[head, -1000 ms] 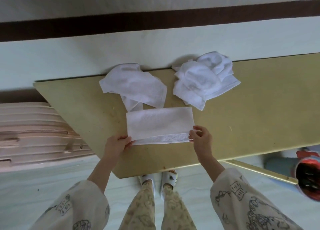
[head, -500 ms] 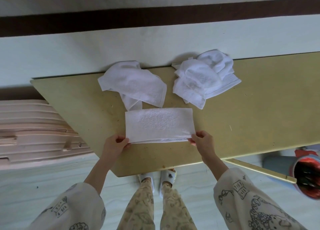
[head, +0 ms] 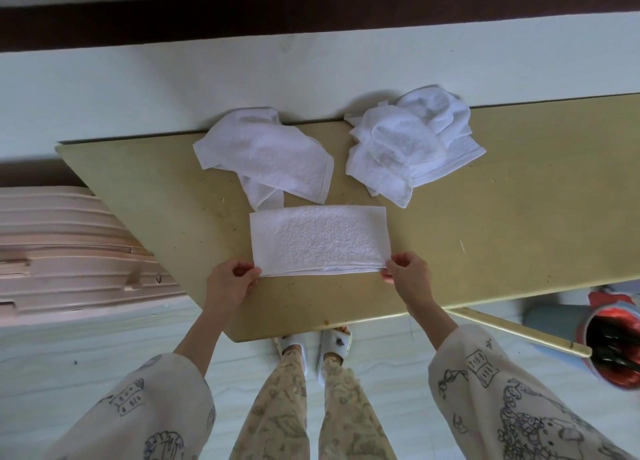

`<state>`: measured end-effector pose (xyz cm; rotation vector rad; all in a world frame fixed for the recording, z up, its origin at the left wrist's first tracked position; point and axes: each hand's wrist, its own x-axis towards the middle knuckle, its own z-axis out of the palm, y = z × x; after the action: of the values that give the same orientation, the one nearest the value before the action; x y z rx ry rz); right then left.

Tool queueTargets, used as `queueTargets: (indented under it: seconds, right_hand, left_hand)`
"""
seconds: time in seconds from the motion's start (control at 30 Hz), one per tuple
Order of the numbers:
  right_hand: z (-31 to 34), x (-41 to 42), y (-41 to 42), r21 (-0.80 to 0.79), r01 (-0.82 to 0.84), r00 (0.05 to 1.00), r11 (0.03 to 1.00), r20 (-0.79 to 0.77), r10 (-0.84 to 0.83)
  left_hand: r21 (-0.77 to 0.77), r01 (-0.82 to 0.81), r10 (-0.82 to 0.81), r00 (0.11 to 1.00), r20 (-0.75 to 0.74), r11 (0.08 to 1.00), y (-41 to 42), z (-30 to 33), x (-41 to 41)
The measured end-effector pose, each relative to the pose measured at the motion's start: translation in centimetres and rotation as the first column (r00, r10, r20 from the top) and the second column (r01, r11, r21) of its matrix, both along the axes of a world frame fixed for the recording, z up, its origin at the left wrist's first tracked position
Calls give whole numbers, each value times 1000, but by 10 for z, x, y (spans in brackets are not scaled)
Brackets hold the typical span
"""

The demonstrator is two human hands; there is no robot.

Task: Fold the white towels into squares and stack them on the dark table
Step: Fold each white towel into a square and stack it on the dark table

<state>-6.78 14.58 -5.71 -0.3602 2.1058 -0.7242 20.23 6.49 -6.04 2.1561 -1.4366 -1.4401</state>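
Lying flat at table [head: 519,217] centre: folded towel [head: 318,239], a long rectangle. Near left corner pinched by left hand [head: 230,283] fingers; near right corner pinched by right hand [head: 410,277] fingers. Beyond it, at far edge: loose towel [head: 266,154] left, crumpled towel pile [head: 412,148] right. Noted at left: pink suitcase [head: 69,251].

I see cream sleeves [head: 145,404] printed with dark line drawings of books and cartoon figures, pushed up the forearms. The trousers [head: 304,407] are beige with a faded brownish pattern, and the slippers [head: 313,347] are white.
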Motion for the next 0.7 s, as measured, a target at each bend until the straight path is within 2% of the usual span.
queueTargets:
  seconds: [0.13,0.23,0.3,0.33,0.4,0.47,0.5,0.53,0.6,0.7]
  right_hand:
    - [-5,2,1,27,-3,999,1000,-39,5]
    - [-8,3,-1,76,-24,991,997,-126,33]
    - [-5,7,-1,74,-100,965,992,-238,115]
    - [-4,11,0,60,-198,913,978,-351,206]
    - [-6,16,3,13,-480,692,877,-608,388]
    - [-15,19,5,24,-695,469,718,-742,479]
    - [-19,20,4,42,-758,399,651,-759,514]
    - [-22,21,3,55,-795,360,604,-758,543]
    - [-25,22,0,63,-830,324,555,-755,570]
    - [-31,20,-4,52,-831,336,554,-746,575]
  left_hand:
    - [-40,52,-49,997,59,998,2,-1,1]
    - [-82,55,-49,996,73,995,7,-1,-2]
    - [-166,116,-95,987,128,979,12,-1,-6]
    - [-220,194,-157,972,177,956,14,-2,-8]
    - [-314,390,-324,914,243,866,18,-4,-16]
    - [-401,556,-494,831,256,728,19,-10,-27]
    - [-434,612,-556,788,264,661,19,-13,-34]
    - [-459,645,-596,756,268,611,19,-17,-40]
    - [-495,656,-624,737,259,569,19,-23,-51]
    - [-526,653,-631,733,256,545,17,-32,-58]
